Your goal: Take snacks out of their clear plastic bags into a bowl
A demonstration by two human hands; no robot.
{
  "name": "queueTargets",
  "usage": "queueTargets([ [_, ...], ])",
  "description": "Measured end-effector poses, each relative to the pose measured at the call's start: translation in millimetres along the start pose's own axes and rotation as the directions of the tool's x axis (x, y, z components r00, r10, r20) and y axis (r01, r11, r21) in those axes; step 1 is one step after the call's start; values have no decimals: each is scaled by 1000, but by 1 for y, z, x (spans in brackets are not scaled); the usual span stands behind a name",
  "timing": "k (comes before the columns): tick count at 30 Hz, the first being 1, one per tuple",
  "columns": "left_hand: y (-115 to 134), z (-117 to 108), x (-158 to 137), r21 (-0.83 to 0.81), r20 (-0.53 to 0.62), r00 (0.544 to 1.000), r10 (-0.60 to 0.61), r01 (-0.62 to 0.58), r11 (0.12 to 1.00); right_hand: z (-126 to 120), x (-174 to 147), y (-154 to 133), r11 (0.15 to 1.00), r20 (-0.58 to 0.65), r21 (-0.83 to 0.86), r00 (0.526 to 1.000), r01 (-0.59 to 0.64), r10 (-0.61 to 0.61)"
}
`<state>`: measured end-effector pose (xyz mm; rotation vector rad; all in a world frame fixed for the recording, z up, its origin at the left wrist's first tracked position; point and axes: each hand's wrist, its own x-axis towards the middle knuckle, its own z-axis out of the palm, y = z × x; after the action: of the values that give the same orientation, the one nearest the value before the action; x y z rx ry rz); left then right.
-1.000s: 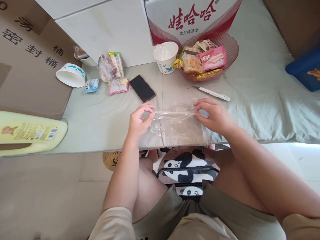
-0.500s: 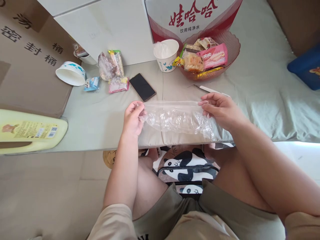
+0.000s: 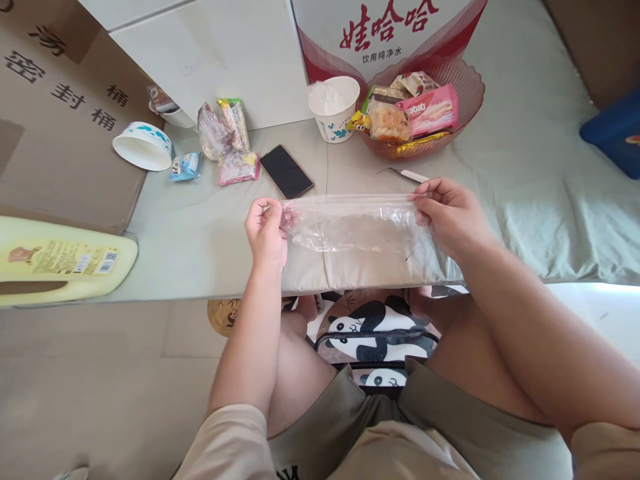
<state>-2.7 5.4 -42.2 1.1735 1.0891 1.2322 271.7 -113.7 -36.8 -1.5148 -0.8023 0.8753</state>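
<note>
A clear plastic bag [image 3: 345, 230] is stretched sideways between my two hands, above the front part of the cloth-covered surface. My left hand [image 3: 267, 230] pinches its left end, thumb against the fingers. At the right end, my right hand [image 3: 447, 213] grips the bag the same way. The bag's upper edge is pulled almost straight, while its lower part hangs in loose creases. Just beyond my right hand lies a white-handled tool with a thin dark tip [image 3: 413, 175], partly hidden by the fingers. A black phone [image 3: 287, 172] rests behind the bag, nearer my left hand.
Several wrapped snacks [image 3: 239, 168] lie at the back left beside a tipped paper bowl [image 3: 143, 148]. A paper cup [image 3: 336, 127] and a pink bowl of snacks [image 3: 473, 100] stand before a printed carton [image 3: 390, 33]. A yellow jug [image 3: 75, 260] lies at left.
My right hand has moved a little to the right and my left hand slightly left, drawing the bag wider. The hanging part is less bunched, and more of the tool is covered.
</note>
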Motion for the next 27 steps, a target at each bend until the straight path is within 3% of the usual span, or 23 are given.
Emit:
queueTargets([
  [4,0,1,-1,23,173,978,-118,116,993,2,1,-1,999,-39,52,999,-15,17],
  [9,8,-5,1,-43,247,942,-226,243,969,2,4,2,995,-65,95,997,-23,29],
  [12,12,-6,1,-81,261,944,-202,230,970,0,5,3,995,-51,95,998,-24,28],
  [19,9,-2,0,-37,157,972,-173,180,983,-1,7,7,991,-52,131,997,-41,48],
  [27,7,-5,2,-77,202,971,-127,145,987,1,9,9,993,-60,114,998,-18,25],
])
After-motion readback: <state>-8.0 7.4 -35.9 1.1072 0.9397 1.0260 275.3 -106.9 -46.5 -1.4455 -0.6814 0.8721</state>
